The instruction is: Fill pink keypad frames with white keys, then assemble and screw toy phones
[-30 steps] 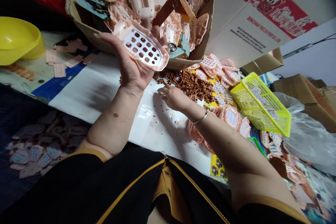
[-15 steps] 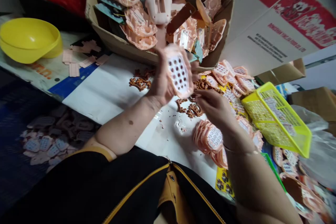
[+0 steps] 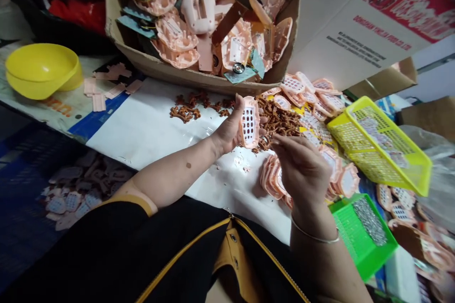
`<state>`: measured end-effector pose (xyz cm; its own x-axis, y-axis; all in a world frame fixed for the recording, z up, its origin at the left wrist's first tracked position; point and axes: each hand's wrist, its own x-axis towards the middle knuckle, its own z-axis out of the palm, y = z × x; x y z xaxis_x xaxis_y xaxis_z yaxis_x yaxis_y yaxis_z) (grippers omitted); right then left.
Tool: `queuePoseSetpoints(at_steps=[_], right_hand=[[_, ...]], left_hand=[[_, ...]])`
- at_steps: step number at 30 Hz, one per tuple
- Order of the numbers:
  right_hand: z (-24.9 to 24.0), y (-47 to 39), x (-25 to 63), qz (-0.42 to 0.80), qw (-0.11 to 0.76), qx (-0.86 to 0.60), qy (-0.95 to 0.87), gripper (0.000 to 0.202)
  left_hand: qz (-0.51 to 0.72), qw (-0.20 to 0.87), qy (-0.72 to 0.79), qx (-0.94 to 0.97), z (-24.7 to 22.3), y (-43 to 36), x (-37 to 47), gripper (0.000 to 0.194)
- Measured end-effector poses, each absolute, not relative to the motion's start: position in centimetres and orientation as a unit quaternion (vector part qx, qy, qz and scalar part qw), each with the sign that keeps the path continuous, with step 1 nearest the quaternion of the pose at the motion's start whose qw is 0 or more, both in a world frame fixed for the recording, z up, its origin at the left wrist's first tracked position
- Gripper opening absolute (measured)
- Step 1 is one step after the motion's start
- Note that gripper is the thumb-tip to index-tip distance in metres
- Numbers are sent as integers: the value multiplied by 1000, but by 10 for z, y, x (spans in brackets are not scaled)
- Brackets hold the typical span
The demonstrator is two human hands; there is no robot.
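My left hand [image 3: 229, 128] is wrapped around a pink plastic casing half [image 3: 250, 123] and holds it above the white table. Rows of dark holes run through the casing's white panel. Just right of it my right hand [image 3: 302, 165] has its fingers pinched together, and whatever may be between the fingertips is too small to make out. Behind both hands spreads a heap of small brown plastic pieces [image 3: 284, 120]. Partly covered by my right hand, a stack of pink casings [image 3: 270, 177] stands on the table.
A cardboard box [image 3: 170, 72] full of pink casings and circuit boards stands at the back. To the right are a yellow basket [image 3: 369, 156] and a green tray [image 3: 355, 255] with small metal parts. A yellow bowl [image 3: 42, 68] sits at far left.
My left hand has brought the casing lower and farther from the box. My right hand has moved down and right, with its fingers raised. The view has shifted, showing more of the green tray.
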<state>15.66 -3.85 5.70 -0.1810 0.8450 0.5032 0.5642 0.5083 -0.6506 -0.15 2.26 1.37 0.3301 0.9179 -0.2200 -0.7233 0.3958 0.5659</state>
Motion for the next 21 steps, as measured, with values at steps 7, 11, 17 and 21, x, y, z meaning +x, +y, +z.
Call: queuePoseSetpoints(at_steps=[7, 11, 17, 21], right_hand=[[50, -36, 150, -19, 356, -403, -843, 18], [43, -32, 150, -83, 308, -367, -874, 22], [43, -38, 151, -80, 224, -314, -919, 29], [38, -48, 151, -162, 166, -341, -911, 49]], left_hand=[[510, 809, 233, 176, 15, 20, 2, 87], [500, 818, 226, 173, 19, 16, 3, 88], [490, 831, 220, 143, 29, 13, 1, 83], [482, 842, 214, 117, 32, 12, 1, 82]])
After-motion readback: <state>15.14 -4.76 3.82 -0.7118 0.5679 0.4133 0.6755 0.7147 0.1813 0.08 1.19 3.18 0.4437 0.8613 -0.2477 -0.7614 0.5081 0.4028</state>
